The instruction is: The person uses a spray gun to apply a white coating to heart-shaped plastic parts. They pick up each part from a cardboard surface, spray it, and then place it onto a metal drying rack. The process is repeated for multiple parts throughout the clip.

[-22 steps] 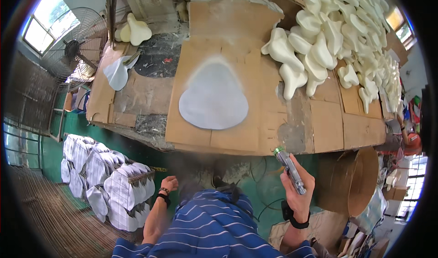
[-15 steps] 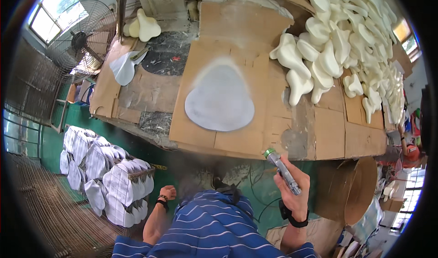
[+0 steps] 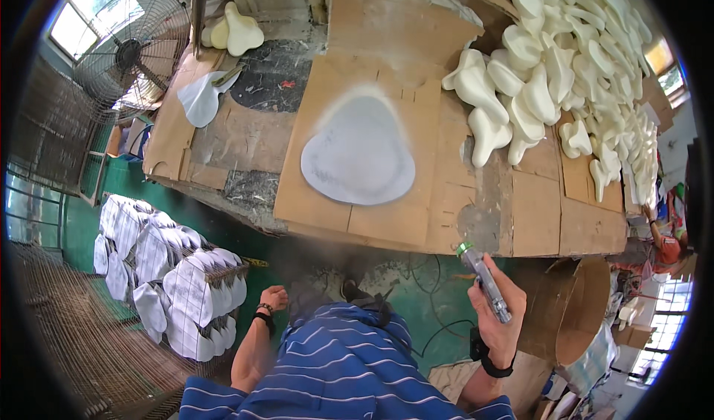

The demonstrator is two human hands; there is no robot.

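Observation:
My right hand (image 3: 500, 312), with a black band at the wrist, is wrapped round a metal spray gun (image 3: 483, 282) with a green tip. It is held just off the front edge of the table, to the right of a rounded, three-lobed whitish-grey sheet (image 3: 358, 152). That sheet lies flat on a piece of cardboard (image 3: 297, 197), with pale overspray around its upper edge. My left hand (image 3: 274, 298) hangs low by my waist in a loose fist, touching nothing on the table; no object shows in it.
Cream foam pieces (image 3: 535, 85) are heaped at the right of the table. A smaller white sheet (image 3: 199, 99) and a few foam pieces (image 3: 242, 32) lie at the left, near a fan (image 3: 128, 54). A wire rack holds several white sheets (image 3: 186, 286). A cardboard drum (image 3: 573, 312) stands lower right.
My right hand has moved right with the spray gun, away from the grey sheet. The left hand stays low, still curled. The whole view has shifted slightly.

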